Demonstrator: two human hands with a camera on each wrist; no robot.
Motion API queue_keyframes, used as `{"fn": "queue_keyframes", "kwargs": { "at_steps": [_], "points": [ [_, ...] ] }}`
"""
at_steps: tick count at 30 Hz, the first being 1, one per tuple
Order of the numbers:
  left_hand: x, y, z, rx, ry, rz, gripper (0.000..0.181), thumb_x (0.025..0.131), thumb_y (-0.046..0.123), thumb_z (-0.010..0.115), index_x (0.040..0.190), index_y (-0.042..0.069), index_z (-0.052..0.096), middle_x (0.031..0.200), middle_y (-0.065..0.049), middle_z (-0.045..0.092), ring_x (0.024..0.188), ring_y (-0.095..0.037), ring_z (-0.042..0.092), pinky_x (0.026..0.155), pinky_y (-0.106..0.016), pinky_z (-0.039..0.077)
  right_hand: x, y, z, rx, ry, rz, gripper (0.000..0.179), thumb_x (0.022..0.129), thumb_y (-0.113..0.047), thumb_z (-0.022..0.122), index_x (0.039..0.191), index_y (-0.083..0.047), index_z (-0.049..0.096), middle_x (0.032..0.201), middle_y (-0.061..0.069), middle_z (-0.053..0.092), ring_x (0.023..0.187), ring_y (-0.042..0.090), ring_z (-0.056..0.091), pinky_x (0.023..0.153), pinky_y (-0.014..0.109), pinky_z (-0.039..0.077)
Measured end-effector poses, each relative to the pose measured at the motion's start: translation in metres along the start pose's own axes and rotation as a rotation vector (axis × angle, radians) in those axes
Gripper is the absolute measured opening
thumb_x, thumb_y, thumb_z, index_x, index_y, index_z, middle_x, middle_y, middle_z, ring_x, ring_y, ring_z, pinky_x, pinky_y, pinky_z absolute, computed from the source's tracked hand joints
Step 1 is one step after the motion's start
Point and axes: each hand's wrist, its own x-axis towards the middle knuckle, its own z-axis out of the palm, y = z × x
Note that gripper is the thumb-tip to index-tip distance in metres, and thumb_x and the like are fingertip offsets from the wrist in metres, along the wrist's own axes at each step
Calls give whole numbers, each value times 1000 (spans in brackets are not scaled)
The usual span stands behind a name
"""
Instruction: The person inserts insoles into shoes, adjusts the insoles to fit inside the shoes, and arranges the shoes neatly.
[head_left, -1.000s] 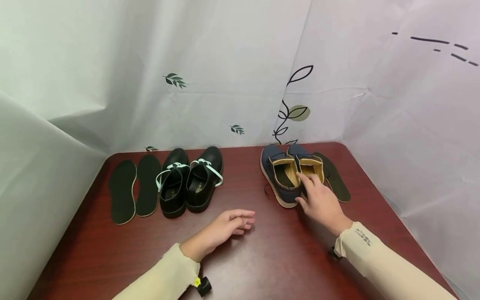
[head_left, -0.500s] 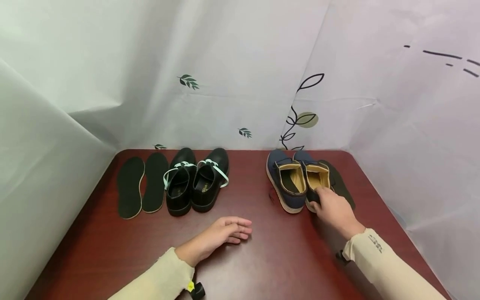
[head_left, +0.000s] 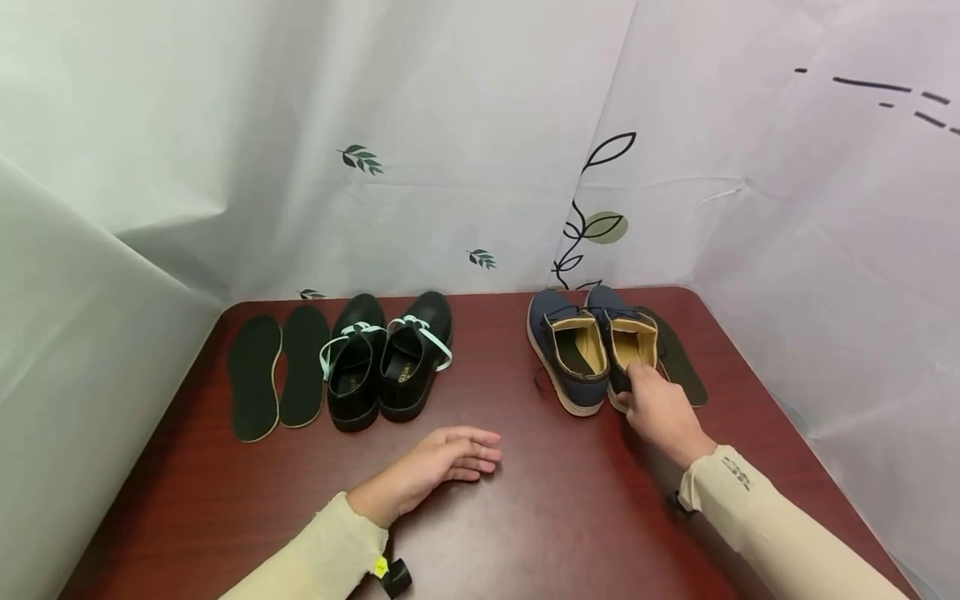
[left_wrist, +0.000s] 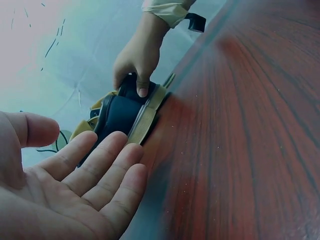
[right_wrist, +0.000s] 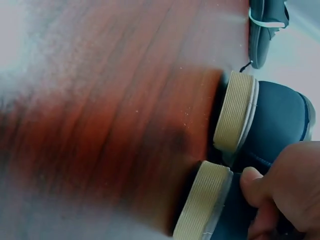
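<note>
At the table's right, a pair of navy lace-up shoes with tan lining stands with heels toward me. My right hand pinches the heel of the right navy shoe, thumb outside and fingers over the collar; in the right wrist view the thumb lies on the heel's back. Beside it stands the left navy shoe, a dark insole inside. A loose dark insole lies right of the pair. My left hand hovers over the middle of the table, fingers extended and holding nothing.
Toward the left stands a pair of black shoes with pale mint laces. Two dark insoles lie left of them. A white patterned curtain closes off the back and sides of the reddish-brown table.
My right hand has moved from above the gap between the navy shoes to the right shoe's heel and taken hold of it. The left hand has barely moved; the head view shifted slightly.
</note>
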Motion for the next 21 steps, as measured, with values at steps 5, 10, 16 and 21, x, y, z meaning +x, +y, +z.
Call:
{"fn": "queue_keyframes", "kwargs": {
  "at_steps": [5,10,16,21],
  "points": [
    [-1,1,0,7,9,-1,44,102,13,39,138,-8,53,131,-26,63,115,-31,65,94,-38,53,-3,1,4,24,25,28,21,90,-11,67,82,-8,48,77,8,52,72,28,56,61,50,48],
    [-2,2,-2,8,18,-4,44,102,14,40,138,-8,52,131,-26,62,116,-32,64,95,-39,53,-8,5,7,41,47,23,21,90,-11,69,83,-9,48,78,6,51,71,26,54,59,47,47],
    [-3,1,-5,-4,21,5,44,103,14,41,139,-9,51,131,-27,62,117,-33,64,96,-39,52,-12,7,5,40,91,1,21,89,-11,70,86,-9,50,80,7,53,71,27,55,58,47,47],
    [-1,1,-7,-11,24,21,44,104,15,43,139,-10,51,131,-28,62,117,-33,64,96,-38,52,-9,4,-6,38,142,-10,18,91,-12,68,88,-7,51,82,8,54,70,28,57,58,50,47]
  ]
}}
